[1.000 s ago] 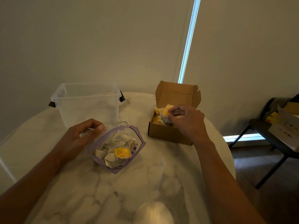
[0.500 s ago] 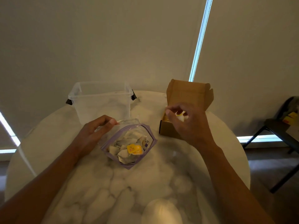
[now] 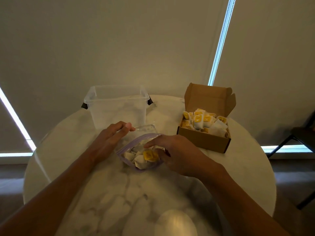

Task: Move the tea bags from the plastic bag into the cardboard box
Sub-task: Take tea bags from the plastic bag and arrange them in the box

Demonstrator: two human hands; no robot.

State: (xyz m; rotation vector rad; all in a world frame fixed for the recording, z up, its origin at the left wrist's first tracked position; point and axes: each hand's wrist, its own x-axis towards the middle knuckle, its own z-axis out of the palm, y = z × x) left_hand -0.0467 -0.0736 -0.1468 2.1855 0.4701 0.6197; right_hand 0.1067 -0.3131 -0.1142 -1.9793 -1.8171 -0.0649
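Note:
A clear plastic bag (image 3: pixel 136 168) with a purple zip rim lies open at the table's middle, holding several white tea bags (image 3: pixel 140 158), one with a yellow tag. My left hand (image 3: pixel 110 138) pinches the bag's far clear edge between thumb and fingers. My right hand (image 3: pixel 175 152) reaches into the bag's mouth from the right, with its fingers stretched over the tea bags and its thumb beside the yellow tag. The cardboard box (image 3: pixel 203 141) stands open at the right, its lid upright, piled with tea bags (image 3: pixel 202 120).
An empty clear plastic tub (image 3: pixel 116 106) stands behind the bag at the back of the round marble table (image 3: pixel 102 193). A dark chair (image 3: pixel 300 138) is off the table's right side. A pale rounded object (image 3: pixel 175 223) sits at the near edge.
My right hand left the cardboard box and swung left into the mouth of the plastic bag. My left hand kept its hold on the bag's edge. The view shifted right.

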